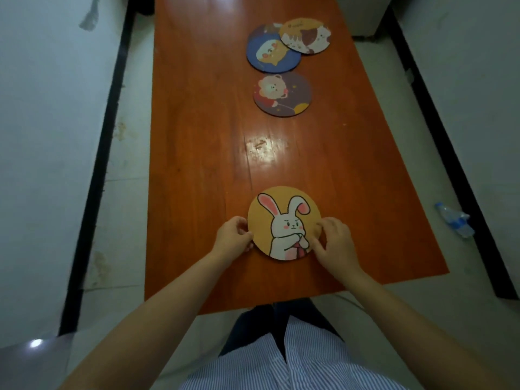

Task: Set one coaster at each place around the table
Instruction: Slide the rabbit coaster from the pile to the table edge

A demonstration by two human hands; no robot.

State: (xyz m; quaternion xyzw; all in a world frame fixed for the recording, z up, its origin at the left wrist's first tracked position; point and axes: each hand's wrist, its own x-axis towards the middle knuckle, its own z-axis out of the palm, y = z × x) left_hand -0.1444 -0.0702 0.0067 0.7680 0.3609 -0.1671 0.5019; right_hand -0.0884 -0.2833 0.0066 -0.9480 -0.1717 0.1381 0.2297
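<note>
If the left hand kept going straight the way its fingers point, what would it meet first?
The left hand points rightward at the rabbit coaster, whose left edge its fingers already touch. Past the coaster, probably the right hand on the opposite edge.

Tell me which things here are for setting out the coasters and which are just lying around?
For the job:
rabbit coaster, held by left hand and right hand
bear coaster
blue coaster
cat coaster, overlapping the blue one
table

Just lying about:
plastic bottle on the floor
</note>
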